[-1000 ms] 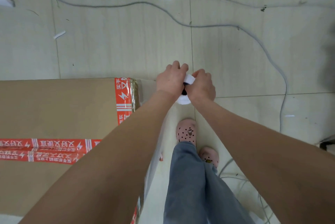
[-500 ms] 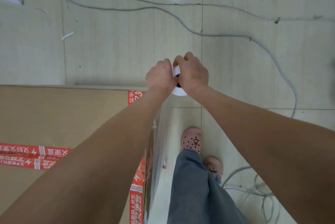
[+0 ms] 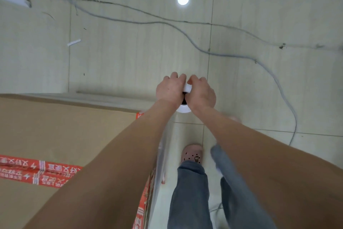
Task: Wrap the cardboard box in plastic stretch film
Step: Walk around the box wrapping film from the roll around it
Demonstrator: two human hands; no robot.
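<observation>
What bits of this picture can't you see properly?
Head view:
White roll of plastic stretch film: mostly covered by the left hand and right hand gripping it.
Brown cardboard box: cut off by the left and bottom edges.
Red printed tape: partly behind the left forearm.

One cardboard box (image 3: 55, 132), one roll of film (image 3: 184, 110), two hands: left hand (image 3: 169, 90), right hand (image 3: 201, 93). Two cables (image 3: 144, 23) ahead, one paper scrap (image 3: 73, 42), one pink shoe (image 3: 192, 152) clearly showing.

head-worn view, looking steeply down, close
</observation>
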